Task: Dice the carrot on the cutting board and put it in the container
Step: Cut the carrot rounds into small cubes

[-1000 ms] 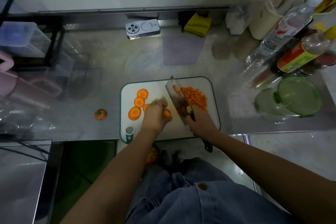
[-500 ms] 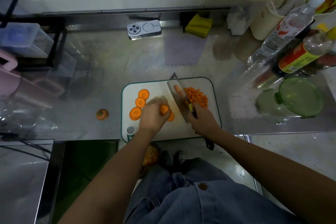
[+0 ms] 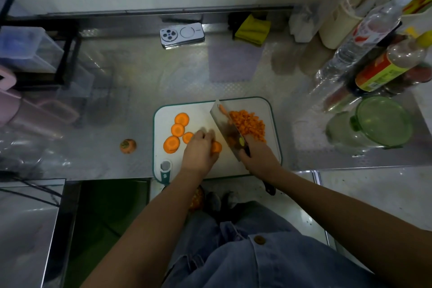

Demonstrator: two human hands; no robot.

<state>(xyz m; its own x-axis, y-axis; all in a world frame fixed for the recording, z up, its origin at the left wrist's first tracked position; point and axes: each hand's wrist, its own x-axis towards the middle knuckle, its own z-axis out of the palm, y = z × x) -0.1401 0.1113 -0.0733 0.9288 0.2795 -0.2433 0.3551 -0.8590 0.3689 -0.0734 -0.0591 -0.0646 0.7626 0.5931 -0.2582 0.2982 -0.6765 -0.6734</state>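
Note:
A white cutting board (image 3: pixel 264 105) with a green rim lies on the steel counter. Several round carrot slices (image 3: pixel 177 129) sit on its left part and a heap of diced carrot (image 3: pixel 249 125) on its right. My left hand (image 3: pixel 199 151) presses down on a carrot slice (image 3: pixel 216 147) near the board's middle. My right hand (image 3: pixel 258 156) grips the handle of a cleaver (image 3: pixel 225 127), whose blade stands tilted between that slice and the diced heap. A clear container with a green lid (image 3: pixel 383 121) stands to the right of the board.
A carrot top (image 3: pixel 127 146) lies on the counter left of the board. A phone (image 3: pixel 181 34) and a yellow cloth (image 3: pixel 253 29) lie at the back. Bottles (image 3: pixel 364 37) crowd the right rear. Plastic boxes (image 3: pixel 21 44) and a black rack stand at the left.
My left hand has shifted a little on the slice it holds down. The cleaver stays tilted beside it, its blade slightly closer to the diced heap.

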